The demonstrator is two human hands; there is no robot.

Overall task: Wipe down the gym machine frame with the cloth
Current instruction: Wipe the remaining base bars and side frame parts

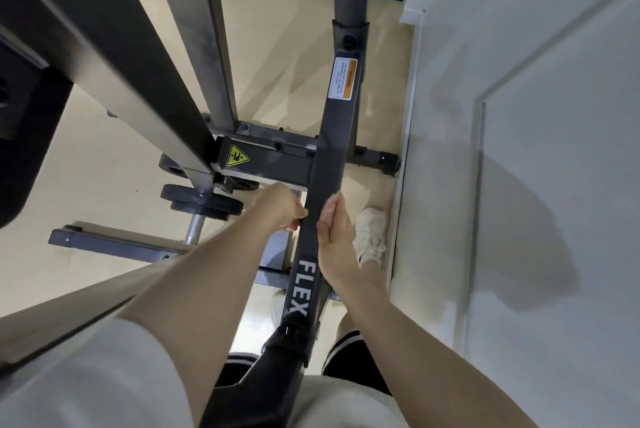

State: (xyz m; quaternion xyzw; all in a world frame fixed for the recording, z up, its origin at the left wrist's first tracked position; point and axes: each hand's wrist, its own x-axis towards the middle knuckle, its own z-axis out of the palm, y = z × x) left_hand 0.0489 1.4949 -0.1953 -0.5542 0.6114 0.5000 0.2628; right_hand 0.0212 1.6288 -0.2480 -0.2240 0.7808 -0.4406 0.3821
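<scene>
Both hands meet on the dark slanted bar (323, 182) of the gym machine frame, the one printed FLEX (300, 287) just below them; the right hand (334, 237) lies along the bar's right edge with its fingers fairly straight and pressed toward the metal, and a small pale scrap showing at its fingertips looks like the cloth (333, 198), most of it hidden under the palm, so I judge the hand is pressing the cloth flat against the bar to drag it along; the left hand (282, 208) sits on the opposite side of the same bar, level with the right, its fingers curled in against the bar's left edge, though whether they grip the metal or pinch a hidden corner of cloth I cannot tell; holding from both sides probably steadies the hands so that the wipe keeps even pressure on the face between them; beyond the hands, further along the bar, an orange and white warning label (342, 79) sits on a stretch that the stroke could reach next; to the left of the left hand lie the base crossbar with a yellow triangle sticker (237, 156) and a round weight plate (201, 201) on its peg; just to the right of the right hand a pale shoe (372, 233) stands on the floor beside the white wall (519, 185), so there is little room on that side and the reach comes from above
</scene>
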